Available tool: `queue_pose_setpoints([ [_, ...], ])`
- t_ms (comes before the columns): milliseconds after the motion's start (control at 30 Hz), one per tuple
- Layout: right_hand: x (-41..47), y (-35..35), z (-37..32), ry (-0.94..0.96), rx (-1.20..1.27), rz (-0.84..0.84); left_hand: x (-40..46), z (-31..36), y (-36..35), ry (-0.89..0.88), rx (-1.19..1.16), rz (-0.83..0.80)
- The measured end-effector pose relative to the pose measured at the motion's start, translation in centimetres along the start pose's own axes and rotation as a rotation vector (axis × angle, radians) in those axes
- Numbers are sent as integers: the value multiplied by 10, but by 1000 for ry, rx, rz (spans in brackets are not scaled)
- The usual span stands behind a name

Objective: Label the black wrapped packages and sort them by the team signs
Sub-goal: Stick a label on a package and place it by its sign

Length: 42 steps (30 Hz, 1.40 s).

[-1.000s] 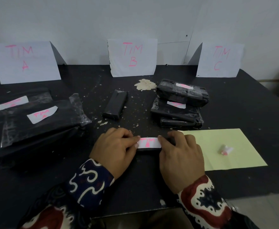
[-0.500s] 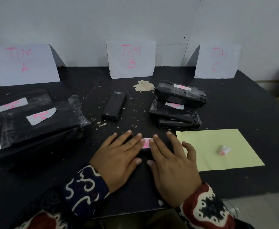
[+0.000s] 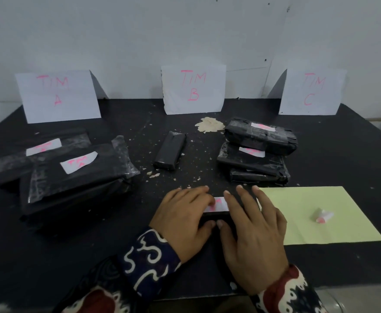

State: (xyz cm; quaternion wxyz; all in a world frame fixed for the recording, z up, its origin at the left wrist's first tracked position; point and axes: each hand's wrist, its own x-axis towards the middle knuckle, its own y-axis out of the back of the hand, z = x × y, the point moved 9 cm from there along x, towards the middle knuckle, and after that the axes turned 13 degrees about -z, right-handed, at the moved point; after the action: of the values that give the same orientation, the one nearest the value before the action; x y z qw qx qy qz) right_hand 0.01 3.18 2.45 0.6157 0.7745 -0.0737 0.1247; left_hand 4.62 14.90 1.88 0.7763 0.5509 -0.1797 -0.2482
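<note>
My left hand [image 3: 182, 220] and my right hand [image 3: 255, 231] lie flat, fingers spread, on a small black package [image 3: 214, 219] near the table's front. Between them shows its white label [image 3: 219, 204] with pink writing. Most of that package is hidden under my hands. Three white signs stand at the back: TIM A [image 3: 57, 96], TIM B [image 3: 193, 89], TIM C [image 3: 311, 91]. Labelled black packages lie stacked at the left [image 3: 72, 177] and at the right [image 3: 259, 136]. A narrow black package without a visible label [image 3: 170, 152] lies in the middle.
A pale green paper sheet [image 3: 316, 227] lies right of my hands with a small crumpled white and pink scrap [image 3: 322, 215] on it. Paper flakes [image 3: 210, 125] and crumbs are scattered over the black table [image 3: 343, 163]. The table's front edge runs just below my wrists.
My hands went from pinching the label's ends to lying flat over the package. The label is now mostly covered, with only its middle showing.
</note>
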Motion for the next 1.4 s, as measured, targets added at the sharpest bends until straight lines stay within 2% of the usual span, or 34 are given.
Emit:
queue_pose_setpoints([
  [167,2,9,-1,45,140,83,-4,-13,5,31,-36,66],
  [267,10,18,-4,85,236,102,-23,-38,13,114,-46,151],
  [467,54,14,-30,146,369,12,-73,-87,39,290,8,390],
  [600,99,-14,-48,82,492,-145,-86,-88,43,375,152,438],
  [800,136,-38,-78,123,283,-259,-89,-90,42,397,171,485],
  [900,146,-53,-92,157,80,-414,-89,-90,41,393,159,497],
  [1000,151,-60,-98,137,24,-509,-90,-90,42,384,157,506],
  [1067,153,-60,-98,105,85,-492,-89,-91,41,383,153,504],
  [1200,154,-51,-88,5,153,-355,-89,-92,41,388,133,501],
  [1400,163,-54,-78,-122,159,-419,-88,-91,40,388,132,492],
])
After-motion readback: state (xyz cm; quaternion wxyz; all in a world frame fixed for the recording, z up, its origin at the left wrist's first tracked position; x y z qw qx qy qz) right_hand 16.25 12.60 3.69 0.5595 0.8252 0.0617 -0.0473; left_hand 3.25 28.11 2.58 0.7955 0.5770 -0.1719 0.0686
